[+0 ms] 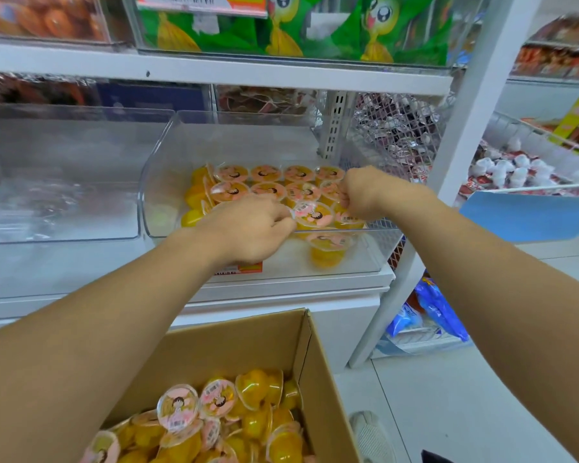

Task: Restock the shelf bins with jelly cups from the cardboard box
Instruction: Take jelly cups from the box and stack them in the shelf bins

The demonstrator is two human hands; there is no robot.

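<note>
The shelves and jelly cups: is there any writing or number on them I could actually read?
None is legible.
Jelly cup lids: cartoon figure, print too small.
Upper shelf tag: barcode, digits blurred.
Orange tag under the clear bin: blurred, partly behind the left hand.
Green packets: cartoon faces only.

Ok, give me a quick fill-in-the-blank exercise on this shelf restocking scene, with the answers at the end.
1. Both hands reach into the clear ____ bin on the shelf.
2. The jelly cups in that bin hold ____ coloured jelly.
3. The spare cups wait below in an open ____ box.
4. The left hand and right hand each pinch a cup at the ____ of the bin.

Missing words: plastic; yellow; cardboard; front
</note>
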